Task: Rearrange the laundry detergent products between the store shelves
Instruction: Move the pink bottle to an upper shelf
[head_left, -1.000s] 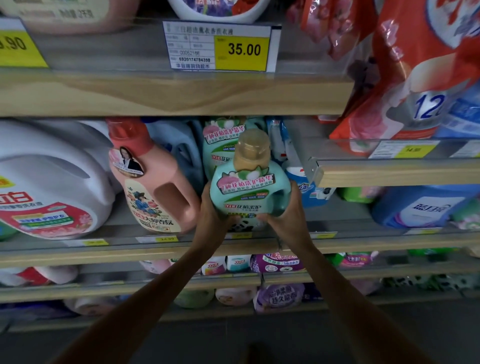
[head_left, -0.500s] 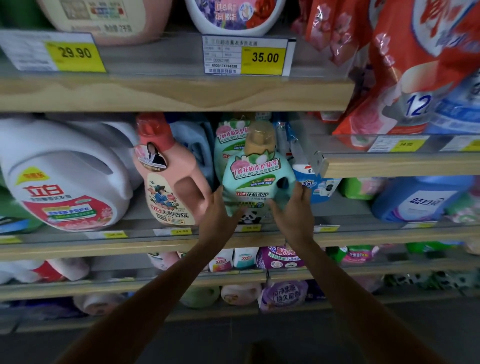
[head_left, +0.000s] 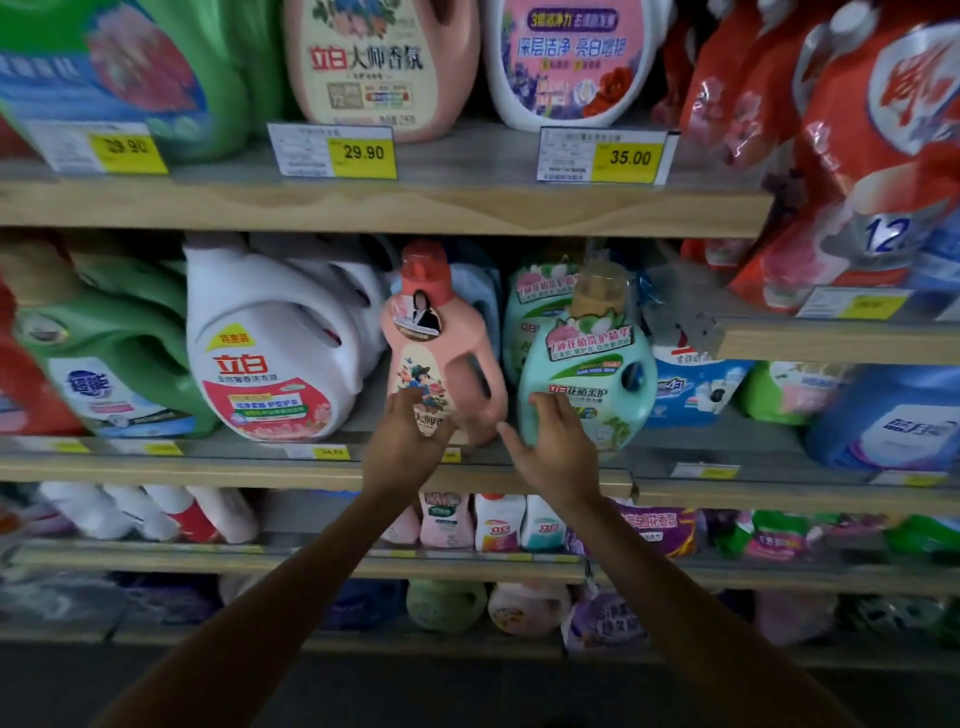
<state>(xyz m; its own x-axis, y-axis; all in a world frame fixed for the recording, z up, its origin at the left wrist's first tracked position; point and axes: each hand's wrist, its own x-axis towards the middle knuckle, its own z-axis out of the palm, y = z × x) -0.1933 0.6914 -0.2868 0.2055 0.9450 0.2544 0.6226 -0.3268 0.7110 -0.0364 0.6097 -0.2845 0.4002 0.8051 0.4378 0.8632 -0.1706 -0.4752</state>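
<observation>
Teal bottle (head_left: 587, 374): stands upright on the middle shelf (head_left: 291, 470), near the front edge. It has a tan cap and a flower label.
Pink bottle (head_left: 441, 353): stands upright just to the left of the teal bottle, on the same shelf. It has a red cap and a handle on its right side.
Left hand (head_left: 408, 441): reaches up in front of the bottom of the pink bottle. The fingers are loose and not wrapped around it.
Right hand (head_left: 558, 447): spread wide, fingers resting on the lower left side of the teal bottle. It is not squeezing anything.
White jug (head_left: 275, 358): big, sits left of the pink bottle.
Top shelf (head_left: 384, 202): holds more bottles behind yellow price tags (head_left: 363, 153).
Red bags (head_left: 841, 150): hang at the upper right.
</observation>
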